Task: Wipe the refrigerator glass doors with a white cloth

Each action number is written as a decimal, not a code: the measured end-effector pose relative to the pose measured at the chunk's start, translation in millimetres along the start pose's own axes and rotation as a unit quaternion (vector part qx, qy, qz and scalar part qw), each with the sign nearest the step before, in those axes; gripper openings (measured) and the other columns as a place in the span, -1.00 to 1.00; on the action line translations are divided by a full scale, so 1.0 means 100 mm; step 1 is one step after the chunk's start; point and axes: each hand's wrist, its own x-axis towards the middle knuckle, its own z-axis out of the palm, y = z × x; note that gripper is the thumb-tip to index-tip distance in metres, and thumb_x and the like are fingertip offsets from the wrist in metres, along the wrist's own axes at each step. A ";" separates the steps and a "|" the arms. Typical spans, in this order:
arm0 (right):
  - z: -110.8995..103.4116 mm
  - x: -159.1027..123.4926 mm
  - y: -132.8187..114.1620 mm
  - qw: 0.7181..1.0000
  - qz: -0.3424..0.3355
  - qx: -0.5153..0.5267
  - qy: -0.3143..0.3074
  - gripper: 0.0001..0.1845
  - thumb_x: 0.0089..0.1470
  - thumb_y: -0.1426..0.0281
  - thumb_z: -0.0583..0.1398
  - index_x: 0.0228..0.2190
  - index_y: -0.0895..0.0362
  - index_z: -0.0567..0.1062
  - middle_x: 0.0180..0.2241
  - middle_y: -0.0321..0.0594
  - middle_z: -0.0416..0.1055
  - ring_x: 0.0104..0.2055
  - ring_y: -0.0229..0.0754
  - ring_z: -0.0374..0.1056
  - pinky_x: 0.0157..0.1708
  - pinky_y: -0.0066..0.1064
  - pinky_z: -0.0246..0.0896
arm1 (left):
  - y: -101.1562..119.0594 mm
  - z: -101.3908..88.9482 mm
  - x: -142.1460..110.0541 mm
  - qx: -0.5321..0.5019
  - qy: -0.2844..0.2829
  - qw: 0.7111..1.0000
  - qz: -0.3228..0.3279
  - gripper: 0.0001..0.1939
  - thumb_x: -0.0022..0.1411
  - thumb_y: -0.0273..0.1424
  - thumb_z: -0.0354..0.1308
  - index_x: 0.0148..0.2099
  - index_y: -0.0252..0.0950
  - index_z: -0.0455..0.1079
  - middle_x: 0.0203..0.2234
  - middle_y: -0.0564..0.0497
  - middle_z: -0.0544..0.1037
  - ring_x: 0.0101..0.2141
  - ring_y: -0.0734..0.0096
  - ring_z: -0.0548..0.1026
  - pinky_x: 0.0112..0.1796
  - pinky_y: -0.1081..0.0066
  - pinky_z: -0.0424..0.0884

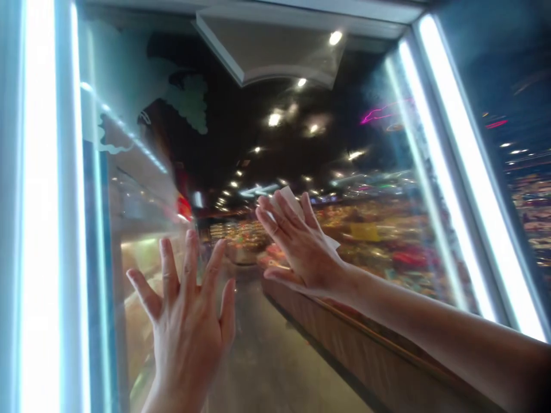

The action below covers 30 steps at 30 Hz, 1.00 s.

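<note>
My left hand [189, 312] is raised with its fingers spread, the palm facing a clear glass pane [241, 287]; it looks to lie on the glass and holds nothing. To its right and a little higher, my right hand [303, 249] lies flat over a thin white wipe [294, 202], pressing it to the pane. Only the wipe's corners show, above the fingers and beside the wrist; whether it is paper or cloth I cannot tell.
Bright light tubes run down the left side [41, 206] and right side [476, 155] of the pane. Pale decals [189, 100] mark its upper left. A white panel [275, 43] hangs at the top. Beyond the glass are a blurred aisle floor [275, 355] and a long low counter [327, 338].
</note>
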 end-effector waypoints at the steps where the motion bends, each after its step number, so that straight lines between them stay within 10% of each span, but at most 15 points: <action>1: -0.02 0.00 0.05 1.000 -0.028 0.007 -0.009 0.10 0.29 -0.29 -0.21 0.48 0.25 -0.30 0.52 0.04 -0.15 0.58 0.12 -0.48 0.47 0.32 -0.60 | 0.01 0.01 0.04 0.000 0.002 1.000 0.001 -0.43 0.44 -0.25 0.08 0.44 -0.05 0.19 0.51 -0.06 0.05 0.51 -0.05 -0.21 0.40 -0.30 -0.49; 10: -0.16 -0.29 0.51 0.999 -0.047 0.012 -0.016 0.13 0.29 -0.29 -0.22 0.45 0.40 -0.07 0.52 0.11 -0.15 0.58 -0.01 -0.54 0.53 0.08 -0.47 | 0.47 0.22 0.30 0.008 0.003 0.999 0.038 -0.43 0.43 -0.29 0.06 0.44 -0.10 0.20 0.51 -0.11 0.01 0.51 -0.06 -0.24 0.40 -0.28 -0.50; 30: -0.51 -1.99 2.11 0.998 0.063 0.008 0.012 0.08 0.30 -0.27 -0.23 0.48 0.23 -0.36 0.52 0.13 -0.19 0.56 0.19 -0.27 0.47 0.30 -0.25 | 2.62 1.11 0.66 -0.056 -0.009 0.992 0.109 -0.42 0.43 -0.24 0.07 0.44 -0.09 0.20 0.50 -0.06 0.05 0.51 -0.04 -0.15 0.43 -0.24 -0.45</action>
